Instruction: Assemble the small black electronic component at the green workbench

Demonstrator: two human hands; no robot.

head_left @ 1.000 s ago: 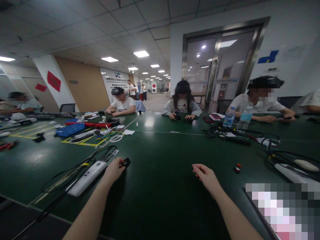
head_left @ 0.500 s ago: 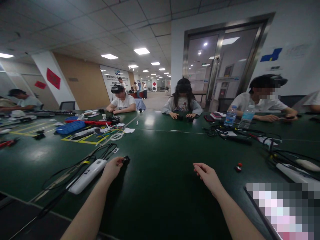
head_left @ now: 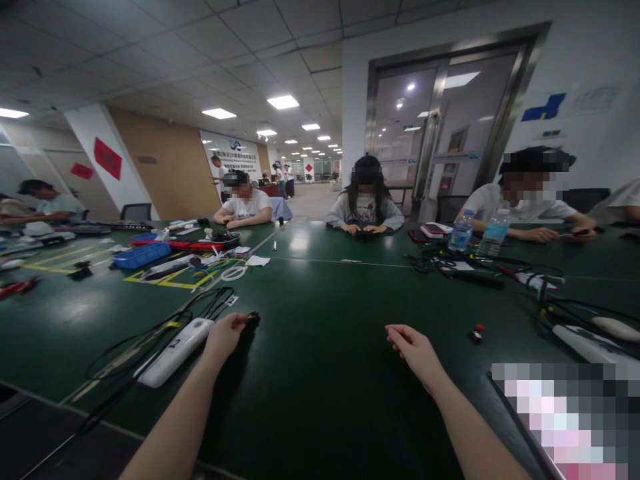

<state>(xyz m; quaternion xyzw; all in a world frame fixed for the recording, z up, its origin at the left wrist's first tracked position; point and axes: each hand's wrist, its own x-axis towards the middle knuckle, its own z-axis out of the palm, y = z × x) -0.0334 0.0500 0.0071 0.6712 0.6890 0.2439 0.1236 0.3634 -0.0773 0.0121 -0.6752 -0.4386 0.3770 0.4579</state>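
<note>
At the left, my left hand (head_left: 227, 335) is closed in a pinch on a small black object (head_left: 253, 318), whose kind I cannot make out. It is held at the fingertips, close to the dark green tabletop. Beside the wrist lies a white power strip (head_left: 175, 353) marked 2, with black cables (head_left: 193, 310) behind it. My right hand (head_left: 411, 347) rests at the right with its fingers curled together. Nothing shows at its fingertips. The nearest thing to its right is a small red and black item (head_left: 477, 333).
A pixelated, screen-like panel (head_left: 565, 427) fills the front right corner. Behind it are a second white power strip (head_left: 595, 347), tangled cables and two water bottles (head_left: 461, 231). A blue tray (head_left: 141, 255) stands at the far left. Several people sit around the table.
Both my hands stay where they were, the left with the black object. The hands of the person opposite have come closer together. A standing person in the background has shifted left.
</note>
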